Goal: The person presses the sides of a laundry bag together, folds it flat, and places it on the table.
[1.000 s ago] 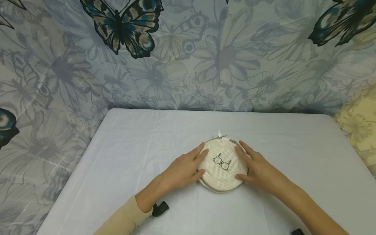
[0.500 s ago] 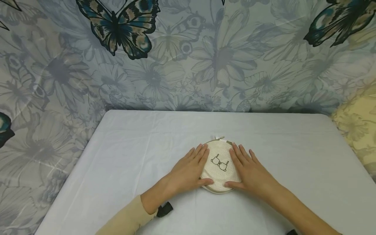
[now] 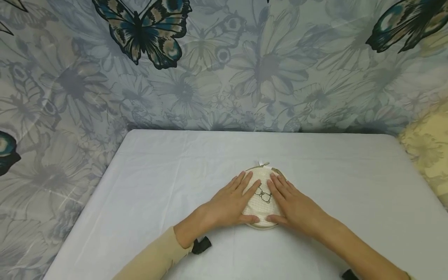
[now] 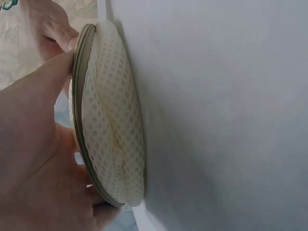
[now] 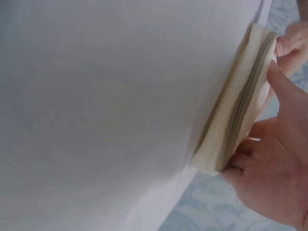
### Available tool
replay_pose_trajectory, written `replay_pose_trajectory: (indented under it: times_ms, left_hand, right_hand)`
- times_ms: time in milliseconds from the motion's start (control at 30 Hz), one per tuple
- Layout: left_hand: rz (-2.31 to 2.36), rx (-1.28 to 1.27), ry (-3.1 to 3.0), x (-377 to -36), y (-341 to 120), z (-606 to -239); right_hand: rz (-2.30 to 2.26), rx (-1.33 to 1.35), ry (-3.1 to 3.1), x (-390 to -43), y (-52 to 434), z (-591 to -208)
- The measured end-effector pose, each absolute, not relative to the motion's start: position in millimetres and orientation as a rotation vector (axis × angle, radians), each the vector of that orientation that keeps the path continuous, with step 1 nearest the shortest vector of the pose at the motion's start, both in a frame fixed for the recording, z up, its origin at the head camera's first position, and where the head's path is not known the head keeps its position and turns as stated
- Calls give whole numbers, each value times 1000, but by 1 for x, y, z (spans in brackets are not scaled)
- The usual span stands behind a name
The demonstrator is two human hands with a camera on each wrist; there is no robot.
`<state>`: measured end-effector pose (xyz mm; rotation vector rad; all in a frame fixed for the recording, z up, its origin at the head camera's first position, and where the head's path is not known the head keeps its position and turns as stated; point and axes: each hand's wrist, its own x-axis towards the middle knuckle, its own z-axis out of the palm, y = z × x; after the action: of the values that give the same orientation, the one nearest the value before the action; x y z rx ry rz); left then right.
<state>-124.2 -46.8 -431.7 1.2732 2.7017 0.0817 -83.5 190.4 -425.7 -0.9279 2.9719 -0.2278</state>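
A round cream mesh wash bag point(image 3: 261, 210) lies on the white-covered table, a black line drawing partly visible on its top. In the left wrist view, the bag point(image 4: 115, 110) looks thick and padded, with an olive zip point(image 4: 82, 120) round its edge. My left hand point(image 3: 227, 204) rests on the bag's left side with fingers extended over the top. Opposite it, my right hand point(image 3: 301, 210) rests on the right side, fingers straight and thumb near the front edge. Between the hands a strip of the mesh shows. The zip pull point(image 3: 266, 164) sticks out at the far edge.
The white table point(image 3: 175, 163) extends round the bag on all sides. Behind it hangs a grey floral backdrop point(image 3: 210, 93) with butterflies. A black wrist device point(image 3: 202, 245) sits by the left sleeve, and another dark device point(image 3: 349, 275) is under the right forearm.
Both hands have moved inward over the bag from its sides, covering more of its top and part of the drawing. Their fingers now point toward each other, closer together. The bag stays nearly in place.
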Motion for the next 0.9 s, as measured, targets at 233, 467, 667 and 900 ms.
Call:
replay_pose_trajectory:
  times_ms: [233, 467, 667, 900]
  left_hand:
    - [53, 1244, 2649, -126, -46, -430]
    - [-6, 1200, 2681, -126, -43, -431]
    - [-37, 1163, 2685, -124, -40, -430]
    - [-39, 1155, 2665, -124, -36, -429]
  right_hand:
    - [-307, -862, 2926, -85, 188, -424]
    - [-335, -880, 2906, -89, 189, -423]
    - [-346, -869, 2881, -90, 189, -426]
    - [-309, -869, 2891, -91, 191, -426]
